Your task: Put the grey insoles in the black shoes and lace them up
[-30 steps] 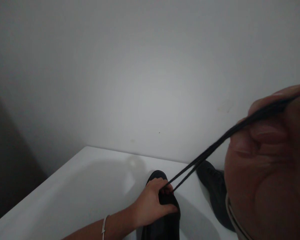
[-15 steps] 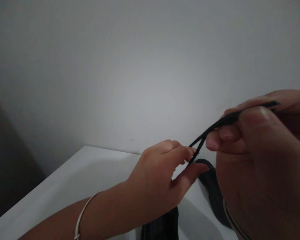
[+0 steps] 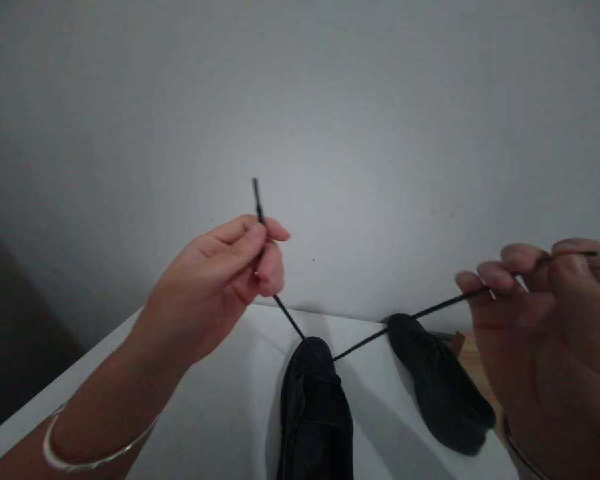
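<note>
A black shoelace (image 3: 363, 343) runs through the front of a black shoe (image 3: 325, 427), which points away from me on the white table. My left hand (image 3: 220, 280) pinches one lace end between thumb and fingers, with the tip sticking up above them. Farther right, my right hand (image 3: 545, 313) grips the other end, its tip showing past the thumb. Both lengths look taut and spread apart in a V from the shoe. The shoe's eyelets are too dark to make out.
A second black shoe (image 3: 443, 387) stands to the right on the white table (image 3: 220, 413), close to its right side. Behind the table rises a plain pale wall (image 3: 300, 133). A wooden surface (image 3: 473, 360) shows beyond the table at the right.
My hands have moved apart, the left one leftward and up. The two lace ends, together in my right hand before, are now split between the hands. Both shoes show more fully.
</note>
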A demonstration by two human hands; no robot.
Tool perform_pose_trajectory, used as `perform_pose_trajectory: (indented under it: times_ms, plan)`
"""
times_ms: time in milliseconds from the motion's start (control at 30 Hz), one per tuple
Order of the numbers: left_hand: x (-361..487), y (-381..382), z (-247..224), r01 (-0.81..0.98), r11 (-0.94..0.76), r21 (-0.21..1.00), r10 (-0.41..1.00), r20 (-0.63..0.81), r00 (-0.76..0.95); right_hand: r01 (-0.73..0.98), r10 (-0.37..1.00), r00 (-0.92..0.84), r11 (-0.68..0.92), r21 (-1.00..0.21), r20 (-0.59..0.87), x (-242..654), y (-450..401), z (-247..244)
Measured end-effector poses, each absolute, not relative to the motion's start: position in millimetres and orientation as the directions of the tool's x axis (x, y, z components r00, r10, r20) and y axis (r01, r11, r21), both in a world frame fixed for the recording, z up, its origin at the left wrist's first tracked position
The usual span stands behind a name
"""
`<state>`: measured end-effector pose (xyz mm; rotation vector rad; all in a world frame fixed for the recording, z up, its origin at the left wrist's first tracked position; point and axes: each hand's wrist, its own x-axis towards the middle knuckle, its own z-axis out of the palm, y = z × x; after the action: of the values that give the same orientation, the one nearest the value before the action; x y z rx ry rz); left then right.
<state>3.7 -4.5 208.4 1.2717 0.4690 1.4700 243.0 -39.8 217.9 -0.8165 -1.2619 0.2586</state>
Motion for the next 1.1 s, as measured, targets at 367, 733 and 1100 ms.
perform_pose_trajectory:
  times_ms: [367,733,1100]
  plan:
    - [-80,5,123,-0.346,-0.19,0.919,0.975,0.136,-0.175,0.098,0.657,0.644,0.437,-0.894,0.392,360,-28,126]
    - [-46,6,81,0.545,-0.242,0.803,0.97,0.208,0.125,0.652,0.893,-0.111,0.396,-0.646,0.436,327,-25,79]
    - [7,-4,52,0.673,-0.606,0.424,0.786,0.186,0.59,0.679,0.903,-0.378,0.419,-0.603,0.203,271,-20,43]
